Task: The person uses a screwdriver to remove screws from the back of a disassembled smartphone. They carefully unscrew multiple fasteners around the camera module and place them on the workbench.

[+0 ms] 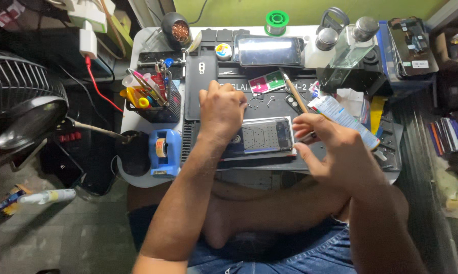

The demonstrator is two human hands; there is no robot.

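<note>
An opened phone (269,136) lies flat on a dark work mat (269,163), its inner frame facing up. My left hand (220,112) rests on the phone's left end, fingers curled down onto it. My right hand (324,138) is at the phone's right end, holding a thin wooden-handled tool (296,93) that slants up and left between thumb and fingers. A white and blue tube (344,117) lies just behind my right hand.
A black phone back cover (200,81) and another phone (268,51) lie further back. A mesh holder of tools (150,96) and a blue tape dispenser (163,150) stand at the left. Bottles (351,45) and stacked phones (412,43) sit back right. A fan (21,109) is far left.
</note>
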